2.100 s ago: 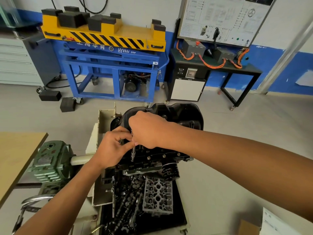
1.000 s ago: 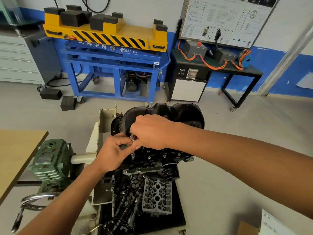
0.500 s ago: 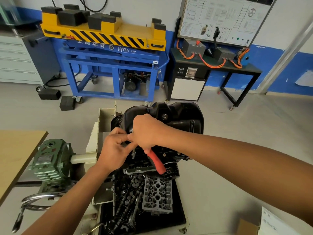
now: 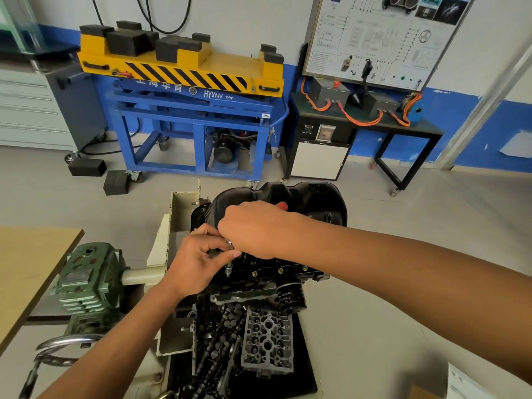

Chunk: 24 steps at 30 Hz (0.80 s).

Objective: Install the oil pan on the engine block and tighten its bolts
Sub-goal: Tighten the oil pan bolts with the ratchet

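The black oil pan [image 4: 313, 200] sits on top of the dark engine block [image 4: 270, 276], which is held on a stand. Several bolts [image 4: 279, 271] line the pan's near flange. My right hand [image 4: 256, 228] grips a ratchet wrench with a red handle [image 4: 282, 205]; only the handle's tip shows past my knuckles, pointing away over the pan. My left hand [image 4: 198, 260] pinches the chrome socket extension [image 4: 228, 268], which stands upright on a bolt at the pan's near left corner. The ratchet head is hidden by my fingers.
A tray below the engine holds a cylinder head [image 4: 267, 341] and camshafts [image 4: 213, 349]. A green gearbox [image 4: 86, 286] of the stand lies to the left, beside a wooden tabletop [image 4: 28, 263]. A blue and yellow lift [image 4: 190, 99] and a wiring trainer bench [image 4: 365, 119] stand behind.
The red handle has swung from pointing toward me, below my right hand, round to pointing away over the pan. My left hand stays on the extension at the same corner.
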Each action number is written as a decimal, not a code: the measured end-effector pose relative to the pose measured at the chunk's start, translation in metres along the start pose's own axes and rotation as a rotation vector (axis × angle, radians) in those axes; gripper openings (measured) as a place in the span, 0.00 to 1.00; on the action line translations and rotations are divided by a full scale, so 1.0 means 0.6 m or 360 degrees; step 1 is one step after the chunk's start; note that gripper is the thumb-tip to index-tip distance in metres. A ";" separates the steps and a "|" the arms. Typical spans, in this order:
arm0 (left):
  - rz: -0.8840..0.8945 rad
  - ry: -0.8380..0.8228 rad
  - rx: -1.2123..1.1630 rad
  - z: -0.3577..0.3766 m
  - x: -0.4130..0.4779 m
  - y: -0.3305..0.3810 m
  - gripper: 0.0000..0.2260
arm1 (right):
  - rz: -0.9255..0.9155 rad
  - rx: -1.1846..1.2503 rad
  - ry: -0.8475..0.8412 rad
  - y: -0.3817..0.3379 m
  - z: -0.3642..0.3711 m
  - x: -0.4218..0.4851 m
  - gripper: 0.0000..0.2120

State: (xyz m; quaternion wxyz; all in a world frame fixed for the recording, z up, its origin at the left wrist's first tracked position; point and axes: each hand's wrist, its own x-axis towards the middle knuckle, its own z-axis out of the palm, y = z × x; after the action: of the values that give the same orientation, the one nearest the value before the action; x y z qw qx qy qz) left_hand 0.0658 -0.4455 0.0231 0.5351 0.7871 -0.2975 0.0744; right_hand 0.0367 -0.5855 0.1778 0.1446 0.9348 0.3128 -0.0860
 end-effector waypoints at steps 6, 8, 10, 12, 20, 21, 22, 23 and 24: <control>0.0073 -0.0083 -0.0003 -0.007 -0.002 -0.008 0.05 | -0.0072 -0.0151 0.0006 -0.016 0.002 0.006 0.12; 0.0075 -0.0086 -0.0028 -0.011 -0.004 -0.011 0.07 | -0.0121 -0.0199 0.0042 -0.016 0.004 0.008 0.12; 0.0063 -0.0084 -0.0060 -0.014 -0.005 -0.013 0.11 | -0.0187 -0.0252 0.0077 -0.015 0.004 0.009 0.12; 0.0057 -0.0097 -0.0083 -0.014 -0.007 -0.016 0.07 | -0.0251 -0.0300 0.0100 -0.013 0.006 0.012 0.14; -0.0002 -0.0118 -0.0178 -0.015 -0.014 -0.018 0.08 | -0.0355 -0.0400 0.0067 -0.011 0.007 0.014 0.02; 0.0009 -0.0098 -0.0183 -0.015 -0.016 -0.016 0.10 | -0.0351 -0.0361 0.0052 -0.012 0.005 0.013 0.07; 0.0018 -0.0086 -0.0191 -0.014 -0.019 -0.016 0.13 | -0.0357 -0.0333 0.0068 -0.013 0.002 0.011 0.13; 0.0022 -0.0072 -0.0176 -0.014 -0.021 -0.016 0.14 | -0.0345 -0.0311 0.0060 -0.014 0.000 0.009 0.18; 0.0024 -0.0070 -0.0170 -0.012 -0.023 -0.014 0.13 | -0.0318 -0.0287 0.0065 -0.017 -0.002 0.007 0.19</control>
State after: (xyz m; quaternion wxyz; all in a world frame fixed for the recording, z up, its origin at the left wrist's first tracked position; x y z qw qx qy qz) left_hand 0.0607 -0.4315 0.0132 0.5690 0.7567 -0.3187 0.0451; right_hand 0.0340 -0.5751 0.1759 0.2124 0.8838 0.4136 -0.0525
